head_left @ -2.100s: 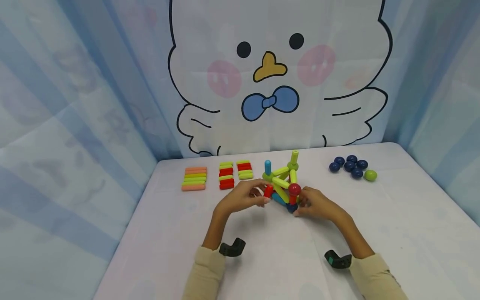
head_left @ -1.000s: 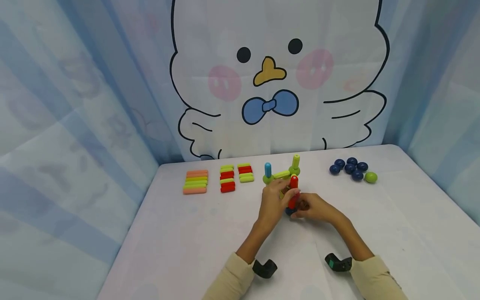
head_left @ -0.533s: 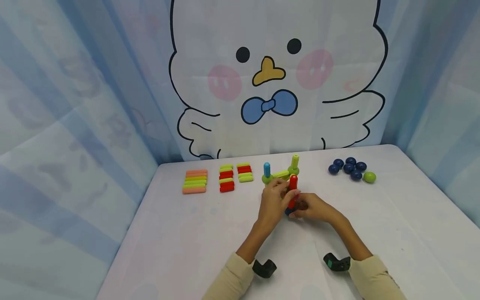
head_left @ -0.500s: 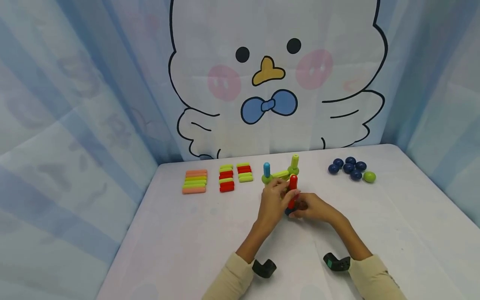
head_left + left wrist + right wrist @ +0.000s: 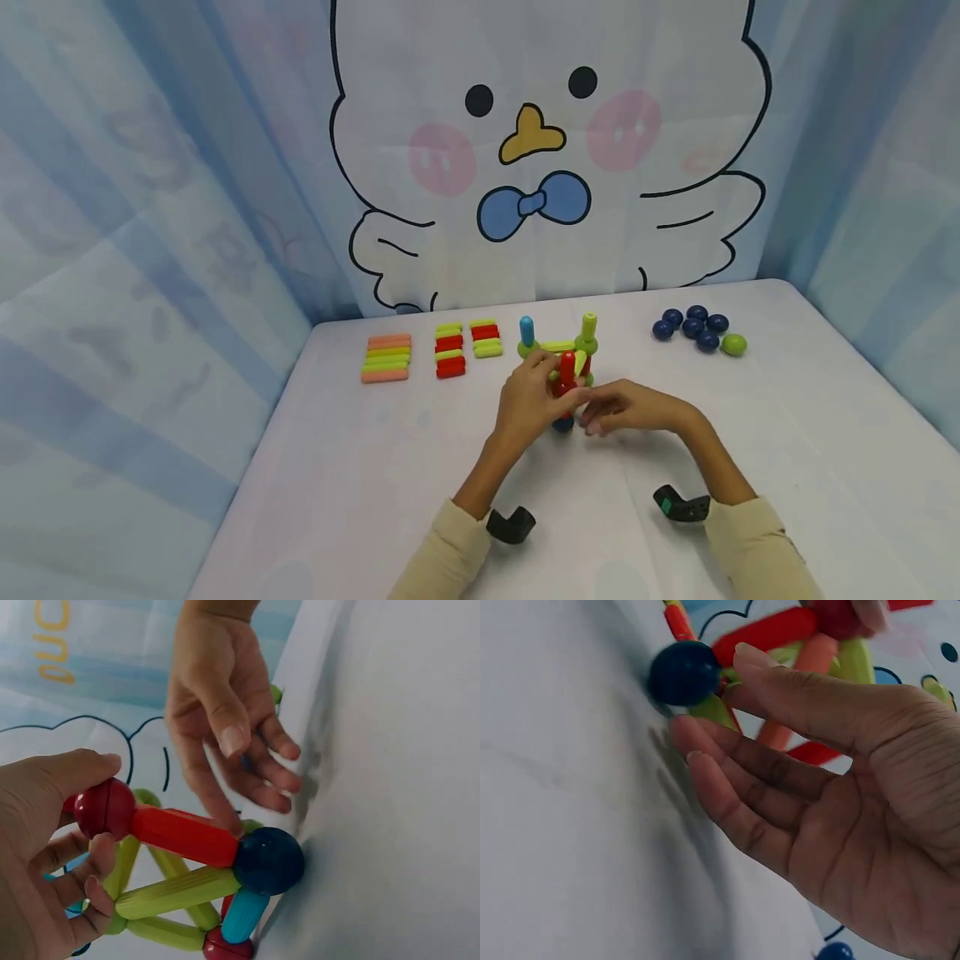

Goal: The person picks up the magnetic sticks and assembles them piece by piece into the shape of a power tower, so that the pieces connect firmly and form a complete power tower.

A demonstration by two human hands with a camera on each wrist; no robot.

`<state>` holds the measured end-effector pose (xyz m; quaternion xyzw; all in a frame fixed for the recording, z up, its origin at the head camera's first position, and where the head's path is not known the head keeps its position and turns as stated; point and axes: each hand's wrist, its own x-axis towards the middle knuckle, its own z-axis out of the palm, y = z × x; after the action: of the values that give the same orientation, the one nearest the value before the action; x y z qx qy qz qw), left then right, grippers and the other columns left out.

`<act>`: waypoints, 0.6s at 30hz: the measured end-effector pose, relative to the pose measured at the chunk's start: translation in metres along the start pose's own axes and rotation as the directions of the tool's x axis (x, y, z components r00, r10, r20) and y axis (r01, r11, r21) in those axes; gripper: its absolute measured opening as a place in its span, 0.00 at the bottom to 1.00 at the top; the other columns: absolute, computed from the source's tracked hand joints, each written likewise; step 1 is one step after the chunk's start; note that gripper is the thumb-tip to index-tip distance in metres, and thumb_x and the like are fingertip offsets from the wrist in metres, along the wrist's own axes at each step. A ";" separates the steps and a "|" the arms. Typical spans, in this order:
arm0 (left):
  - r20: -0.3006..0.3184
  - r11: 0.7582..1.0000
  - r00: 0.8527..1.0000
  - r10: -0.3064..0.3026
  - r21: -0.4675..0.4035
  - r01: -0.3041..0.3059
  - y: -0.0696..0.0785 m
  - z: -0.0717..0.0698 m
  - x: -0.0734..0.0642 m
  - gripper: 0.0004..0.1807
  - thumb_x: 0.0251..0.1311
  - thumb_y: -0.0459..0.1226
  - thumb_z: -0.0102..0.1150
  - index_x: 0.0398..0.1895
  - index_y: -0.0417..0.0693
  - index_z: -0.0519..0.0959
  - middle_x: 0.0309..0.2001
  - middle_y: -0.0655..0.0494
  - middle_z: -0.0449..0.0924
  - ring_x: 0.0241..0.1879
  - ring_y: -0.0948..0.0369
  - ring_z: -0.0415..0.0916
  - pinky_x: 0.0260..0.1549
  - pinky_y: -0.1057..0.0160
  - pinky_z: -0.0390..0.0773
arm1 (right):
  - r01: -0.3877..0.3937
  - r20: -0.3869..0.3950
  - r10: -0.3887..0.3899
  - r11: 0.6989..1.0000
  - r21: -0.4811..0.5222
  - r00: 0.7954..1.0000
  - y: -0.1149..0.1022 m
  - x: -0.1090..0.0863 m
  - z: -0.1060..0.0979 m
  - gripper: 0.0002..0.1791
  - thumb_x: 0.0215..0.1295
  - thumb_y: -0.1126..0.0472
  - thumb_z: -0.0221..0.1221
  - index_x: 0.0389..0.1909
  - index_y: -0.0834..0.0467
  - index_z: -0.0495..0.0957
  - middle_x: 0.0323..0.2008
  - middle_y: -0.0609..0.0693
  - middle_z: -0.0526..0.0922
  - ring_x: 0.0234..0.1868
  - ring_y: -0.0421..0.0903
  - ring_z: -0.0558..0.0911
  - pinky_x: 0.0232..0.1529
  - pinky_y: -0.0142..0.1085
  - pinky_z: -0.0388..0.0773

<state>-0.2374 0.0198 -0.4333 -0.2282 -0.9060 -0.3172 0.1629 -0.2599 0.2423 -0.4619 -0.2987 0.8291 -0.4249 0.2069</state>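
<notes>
A ball-and-stick toy structure [image 5: 557, 345] stands on the table, built of green, red, blue and orange sticks joined by balls. My left hand [image 5: 527, 402] holds it at a red ball [image 5: 105, 810], pinched between thumb and fingers in the left wrist view. From that ball a red stick [image 5: 186, 836] runs down to a dark blue ball [image 5: 268, 861] on the tabletop. Another red stick [image 5: 567, 364] points up above the left hand. My right hand [image 5: 637, 407] is just right of the structure, fingers loosely bent and holding nothing, close to the dark blue ball.
Rows of orange, yellow and green sticks [image 5: 386, 358] lie at the back left, beside red and green sticks [image 5: 450, 350] and a smaller set [image 5: 486, 337]. Several dark blue balls [image 5: 693, 327] and a green ball [image 5: 734, 344] sit at the back right. A printed curtain hangs behind.
My left hand brought a red stick from the left and stood it atop the red ball. The structure has since turned and shifted slightly left. My right hand has let go of its base.
</notes>
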 end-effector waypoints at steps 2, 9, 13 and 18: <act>0.036 1.000 0.999 0.016 -0.019 -0.016 -0.007 -0.006 0.002 0.23 0.55 0.52 0.68 0.46 0.47 0.81 0.43 0.57 0.79 0.31 0.65 0.73 0.27 0.79 0.73 | -0.034 -0.097 0.032 0.999 -0.015 0.995 0.004 -0.008 -0.012 0.21 0.69 0.59 0.59 0.57 0.66 0.75 0.42 0.58 0.85 0.41 0.47 0.84 0.42 0.33 0.82; 0.246 0.965 0.966 0.084 -0.260 -0.018 -0.047 -0.031 0.009 0.15 0.57 0.46 0.68 0.41 0.49 0.78 0.34 0.57 0.78 0.38 0.62 0.72 0.35 0.70 0.76 | -0.404 -0.768 0.155 0.903 -0.145 0.621 0.031 -0.038 -0.050 0.17 0.72 0.59 0.54 0.53 0.67 0.76 0.48 0.67 0.78 0.38 0.57 0.82 0.36 0.42 0.82; 0.294 0.933 0.954 0.063 -0.357 0.049 -0.066 -0.040 0.008 0.16 0.57 0.44 0.68 0.47 0.50 0.79 0.41 0.57 0.80 0.44 0.62 0.72 0.43 0.64 0.78 | -0.534 -0.848 0.158 0.829 -0.164 0.506 0.051 -0.041 -0.062 0.21 0.70 0.65 0.53 0.60 0.72 0.71 0.58 0.75 0.67 0.53 0.70 0.75 0.54 0.59 0.75; 0.283 0.918 0.957 0.064 -0.393 0.055 -0.073 -0.045 0.010 0.21 0.56 0.44 0.69 0.51 0.47 0.80 0.56 0.54 0.75 0.50 0.57 0.74 0.46 0.58 0.81 | -0.621 -0.825 0.192 0.750 -0.226 0.532 0.065 -0.041 -0.069 0.22 0.67 0.67 0.55 0.59 0.74 0.69 0.57 0.78 0.65 0.59 0.75 0.67 0.60 0.65 0.67</act>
<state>-0.2764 -0.0573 -0.4316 -0.3028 -0.8362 -0.4568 -0.0208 -0.2921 0.3400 -0.4740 0.0762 0.9619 -0.2173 -0.1471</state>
